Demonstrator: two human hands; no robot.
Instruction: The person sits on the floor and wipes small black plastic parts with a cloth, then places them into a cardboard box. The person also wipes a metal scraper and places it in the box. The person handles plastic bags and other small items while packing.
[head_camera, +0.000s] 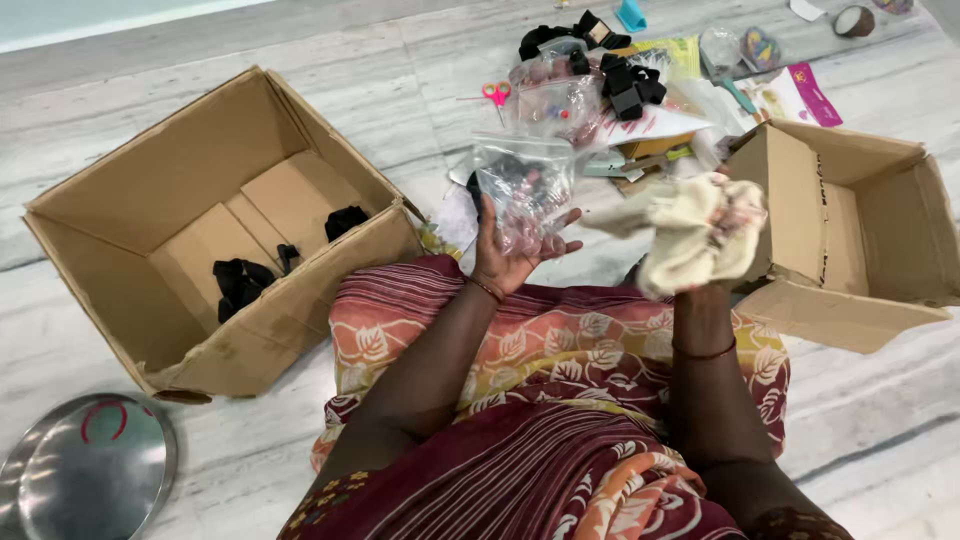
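Note:
My left hand (505, 255) is raised over my lap and holds up a clear plastic bag (525, 185) with small dark and pinkish pieces inside. My right hand (700, 262) grips a crumpled cream cloth (695, 232), which covers most of the fingers. The two hands are level with each other, a short gap between them. A patterned red and orange garment (560, 400) covers my lap below them.
A large open cardboard box (150, 200) with black items (243, 283) inside stands on the left. A smaller open box (850, 240) lies on its side at the right. Ahead lies a pile of plastic bags, black pieces, papers and pink scissors (496, 94). A round steel lid (85, 470) sits at bottom left.

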